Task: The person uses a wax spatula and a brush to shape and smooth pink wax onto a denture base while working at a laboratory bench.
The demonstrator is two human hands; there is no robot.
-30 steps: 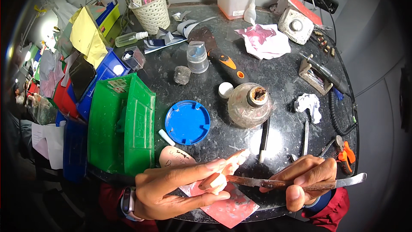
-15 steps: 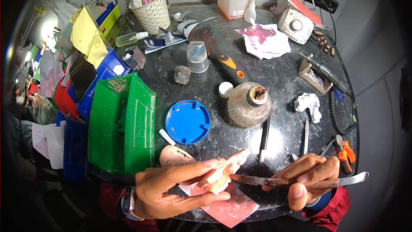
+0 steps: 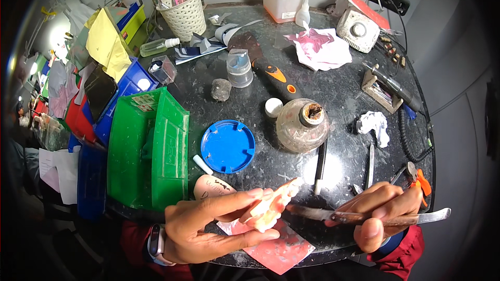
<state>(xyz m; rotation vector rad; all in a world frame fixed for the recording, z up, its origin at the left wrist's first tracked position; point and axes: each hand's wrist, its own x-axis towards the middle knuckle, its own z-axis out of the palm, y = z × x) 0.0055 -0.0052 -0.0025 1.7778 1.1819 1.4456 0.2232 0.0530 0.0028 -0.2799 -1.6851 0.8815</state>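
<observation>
My left hand [image 3: 208,224] pinches a pink-and-cream wax denture [image 3: 271,207] between thumb and fingers, tilted up to the right over the bench's near edge. In my right hand [image 3: 383,213] lies a wax knife [image 3: 312,213] with a wooden handle; its blade points left, with its tip just short of the denture. Under the denture a pink wax sheet [image 3: 281,252] rests on the bench. A pale pink piece with handwriting [image 3: 208,187] is partly covered by my left fingers. Beyond my hands stands a glass spirit lamp [image 3: 302,132] with a charred wick.
A green bin [image 3: 169,151] stands at left, beside a blue round lid [image 3: 227,147]. Orange-handled pliers [image 3: 423,186], crumpled white paper [image 3: 373,127] and a rotary handpiece [image 3: 393,86] lie at right. A white basket of tools [image 3: 185,15] stands at the back.
My right hand has shifted slightly to the right with the wax knife, so its tip has drawn back from the denture. The denture has turned a little in my left hand.
</observation>
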